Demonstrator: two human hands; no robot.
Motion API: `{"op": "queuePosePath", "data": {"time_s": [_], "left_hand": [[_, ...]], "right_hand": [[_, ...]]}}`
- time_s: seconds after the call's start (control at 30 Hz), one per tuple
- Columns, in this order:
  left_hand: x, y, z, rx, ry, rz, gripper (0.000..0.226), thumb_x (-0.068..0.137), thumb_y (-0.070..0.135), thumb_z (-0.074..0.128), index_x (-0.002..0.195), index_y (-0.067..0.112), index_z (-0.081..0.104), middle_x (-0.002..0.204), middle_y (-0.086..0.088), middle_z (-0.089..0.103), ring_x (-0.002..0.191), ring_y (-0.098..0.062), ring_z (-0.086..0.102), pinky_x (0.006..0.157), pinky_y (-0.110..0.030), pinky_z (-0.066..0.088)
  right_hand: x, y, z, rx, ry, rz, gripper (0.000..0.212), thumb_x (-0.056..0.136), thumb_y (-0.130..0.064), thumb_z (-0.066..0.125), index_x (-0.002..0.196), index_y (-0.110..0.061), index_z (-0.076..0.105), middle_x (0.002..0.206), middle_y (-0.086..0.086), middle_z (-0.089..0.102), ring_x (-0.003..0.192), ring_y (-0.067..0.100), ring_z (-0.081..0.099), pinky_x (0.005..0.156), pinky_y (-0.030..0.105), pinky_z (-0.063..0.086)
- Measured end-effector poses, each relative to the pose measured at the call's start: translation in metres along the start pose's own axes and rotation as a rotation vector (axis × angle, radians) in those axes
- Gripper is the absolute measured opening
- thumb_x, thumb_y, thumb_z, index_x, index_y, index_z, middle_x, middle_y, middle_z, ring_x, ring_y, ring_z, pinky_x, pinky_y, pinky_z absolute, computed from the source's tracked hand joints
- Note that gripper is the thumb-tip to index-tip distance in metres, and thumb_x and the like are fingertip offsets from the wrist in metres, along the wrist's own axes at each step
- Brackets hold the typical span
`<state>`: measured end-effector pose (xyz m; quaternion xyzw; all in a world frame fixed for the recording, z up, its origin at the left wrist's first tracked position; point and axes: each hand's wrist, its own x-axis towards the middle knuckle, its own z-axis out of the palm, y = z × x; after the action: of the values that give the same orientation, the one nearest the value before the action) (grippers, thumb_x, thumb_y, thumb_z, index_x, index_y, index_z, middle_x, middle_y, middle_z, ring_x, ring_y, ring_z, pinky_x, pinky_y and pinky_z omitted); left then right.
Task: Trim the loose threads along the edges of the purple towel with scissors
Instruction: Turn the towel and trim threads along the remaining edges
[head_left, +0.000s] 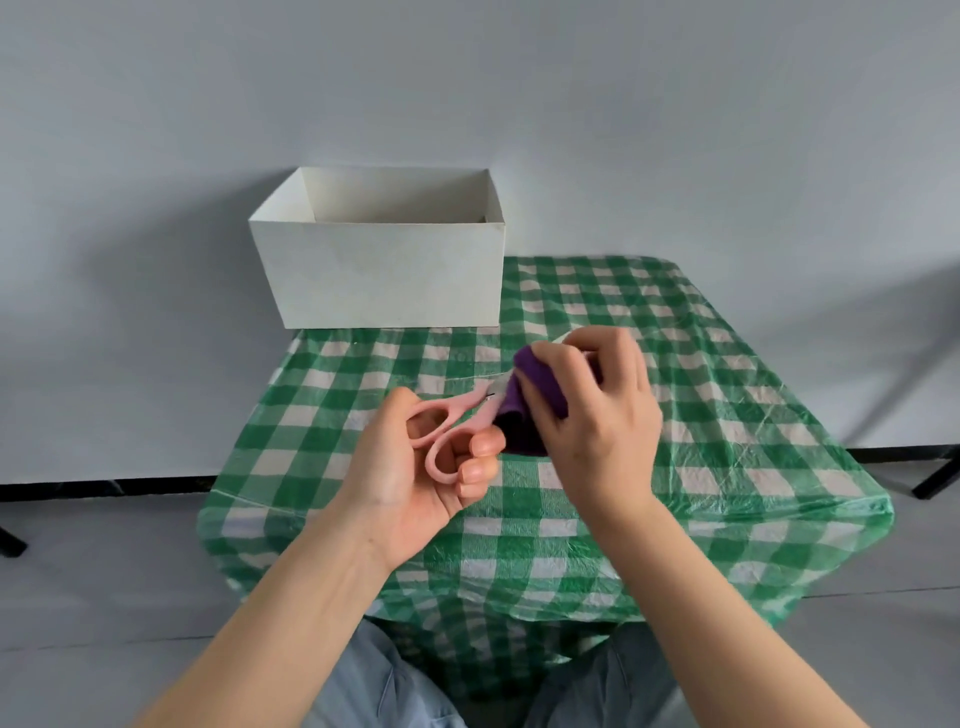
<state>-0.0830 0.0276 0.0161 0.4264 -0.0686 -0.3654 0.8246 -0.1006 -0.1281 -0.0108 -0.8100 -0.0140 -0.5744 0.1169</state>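
The purple towel (524, 415) is bunched up above the middle of the table, gripped from above by my right hand (597, 410), whose fingers curl round it. My left hand (415, 467) holds pink-handled scissors (447, 426) with its fingers through the loops. The blades point right and disappear behind the towel's left edge, so I cannot see whether they are apart.
A table with a green-and-white checked plastic cloth (675, 441) lies under both hands. An open white box (384, 249) stands at its far left corner against a pale wall. Dark furniture legs (935, 478) stand on the floor at right.
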Motion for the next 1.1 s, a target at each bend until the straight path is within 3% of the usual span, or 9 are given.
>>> {"op": "queuePosePath", "data": {"time_s": [0.1, 0.2, 0.3, 0.47, 0.7, 0.87, 0.97, 1.03, 1.1], "left_hand": [[-0.001, -0.001, 0.001, -0.069, 0.006, -0.005, 0.027, 0.089, 0.015, 0.023, 0.096, 0.008, 0.048, 0.057, -0.006, 0.041, 0.042, -0.014, 0.036, 0.039, -0.021, 0.025], [0.000, -0.002, 0.002, -0.070, 0.006, -0.011, 0.029, 0.089, 0.016, 0.023, 0.090, 0.006, 0.051, 0.058, -0.006, 0.041, 0.042, -0.013, 0.035, 0.039, -0.021, 0.026], [0.000, -0.001, 0.003, -0.077, 0.001, -0.014, 0.021, 0.087, 0.015, 0.025, 0.100, 0.012, 0.041, 0.058, -0.006, 0.041, 0.042, -0.014, 0.036, 0.039, -0.021, 0.027], [0.001, -0.001, 0.004, -0.089, -0.015, -0.022, 0.028, 0.089, 0.016, 0.023, 0.086, 0.007, 0.050, 0.058, -0.006, 0.041, 0.041, -0.013, 0.036, 0.037, -0.020, 0.029], [0.001, 0.002, 0.007, -0.101, -0.017, -0.053, 0.024, 0.090, 0.015, 0.024, 0.088, 0.009, 0.047, 0.057, -0.006, 0.042, 0.040, -0.014, 0.037, 0.037, -0.020, 0.029], [-0.005, 0.007, 0.002, -0.185, -0.066, -0.134, 0.033, 0.070, 0.009, 0.055, 0.102, 0.009, 0.044, 0.053, -0.003, 0.042, 0.034, -0.011, 0.038, 0.035, -0.017, 0.027], [-0.005, 0.009, -0.005, -0.210, -0.026, -0.124, 0.010, 0.085, 0.013, 0.040, 0.094, 0.010, 0.046, 0.051, -0.001, 0.041, 0.032, -0.010, 0.036, 0.032, -0.017, 0.027], [-0.003, 0.011, -0.009, -0.209, 0.014, -0.089, 0.022, 0.089, 0.015, 0.030, 0.099, 0.009, 0.048, 0.051, -0.001, 0.040, 0.032, -0.010, 0.036, 0.032, -0.016, 0.027], [-0.003, 0.011, -0.009, -0.199, 0.008, -0.055, 0.023, 0.088, 0.015, 0.029, 0.100, 0.009, 0.048, 0.052, -0.001, 0.040, 0.033, -0.010, 0.036, 0.032, -0.017, 0.027]], "right_hand": [[0.003, 0.004, 0.001, 0.012, 0.033, 0.082, 0.014, 0.088, -0.022, 0.070, 0.092, -0.009, 0.066, 0.095, 0.009, 0.057, 0.080, 0.020, 0.050, 0.052, 0.027, 0.041], [-0.003, -0.002, 0.004, 0.008, 0.011, -0.003, 0.014, 0.090, -0.022, 0.069, 0.097, -0.015, 0.059, 0.100, 0.002, 0.049, 0.080, 0.019, 0.047, 0.056, 0.024, 0.036], [-0.002, 0.005, 0.003, -0.008, 0.037, 0.044, 0.014, 0.089, -0.022, 0.069, 0.095, -0.013, 0.061, 0.099, 0.001, 0.046, 0.081, 0.018, 0.046, 0.054, 0.024, 0.038], [-0.008, -0.004, 0.003, 0.068, 0.054, 0.016, 0.017, 0.091, -0.023, 0.067, 0.099, -0.015, 0.055, 0.100, 0.002, 0.048, 0.081, 0.019, 0.048, 0.061, 0.023, 0.037], [-0.001, 0.006, 0.003, -0.013, 0.107, 0.006, 0.013, 0.090, -0.020, 0.068, 0.095, -0.013, 0.058, 0.101, 0.000, 0.043, 0.080, 0.018, 0.046, 0.058, 0.022, 0.035], [0.017, 0.042, 0.005, -0.110, 0.071, 0.159, 0.020, 0.088, -0.025, 0.069, 0.095, -0.011, 0.057, 0.102, 0.007, 0.050, 0.084, 0.020, 0.050, 0.054, 0.022, 0.031], [0.023, 0.053, 0.001, -0.054, 0.070, 0.322, 0.023, 0.088, -0.027, 0.069, 0.098, -0.007, 0.062, 0.104, 0.014, 0.055, 0.084, 0.026, 0.056, 0.057, 0.023, 0.034], [0.023, 0.053, -0.007, 0.030, 0.134, 0.439, 0.025, 0.088, -0.026, 0.069, 0.100, -0.005, 0.061, 0.106, 0.014, 0.054, 0.085, 0.023, 0.055, 0.062, 0.014, 0.033], [0.022, 0.043, -0.014, 0.075, 0.172, 0.392, 0.025, 0.088, -0.026, 0.069, 0.099, -0.005, 0.061, 0.106, 0.014, 0.054, 0.086, 0.016, 0.051, 0.064, 0.007, 0.034]]}}
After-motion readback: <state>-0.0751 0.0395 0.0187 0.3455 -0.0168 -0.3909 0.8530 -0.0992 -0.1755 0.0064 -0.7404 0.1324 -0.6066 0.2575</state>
